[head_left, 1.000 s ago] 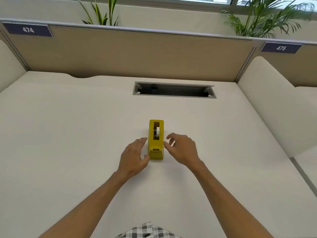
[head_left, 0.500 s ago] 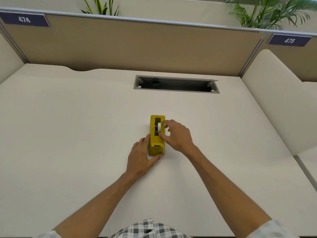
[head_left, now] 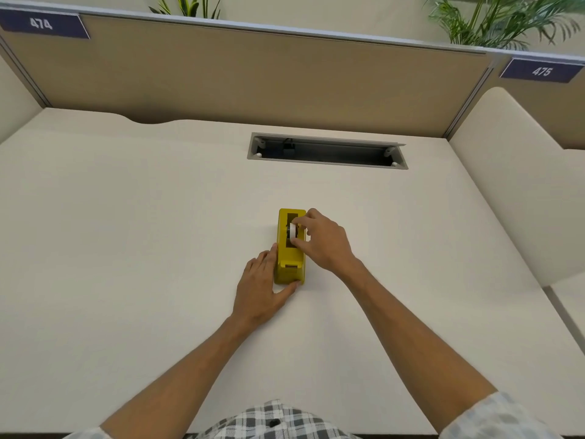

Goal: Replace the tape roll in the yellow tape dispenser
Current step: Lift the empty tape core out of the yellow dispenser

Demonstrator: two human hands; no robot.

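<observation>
The yellow tape dispenser (head_left: 289, 258) stands on the cream desk (head_left: 126, 248), its long side pointing away from me. My left hand (head_left: 261, 286) rests against its left side, fingers straight along the wall and thumb wrapped round the near end. My right hand (head_left: 323, 240) reaches over the right side. Its thumb and fingers pinch the white tape roll (head_left: 292, 231), which sits in the dispenser's top slot with a dark hub showing beside it.
A grey cable tray slot (head_left: 327, 151) is cut into the desk behind the dispenser. A tan partition (head_left: 253, 77) closes the back, with labels 474 and 475 and plants above. A padded divider (head_left: 519, 185) bounds the right side.
My right hand has moved from beside the dispenser onto its top and taken hold of the tape roll. My left hand has slid forward along the left side and braced the near end.
</observation>
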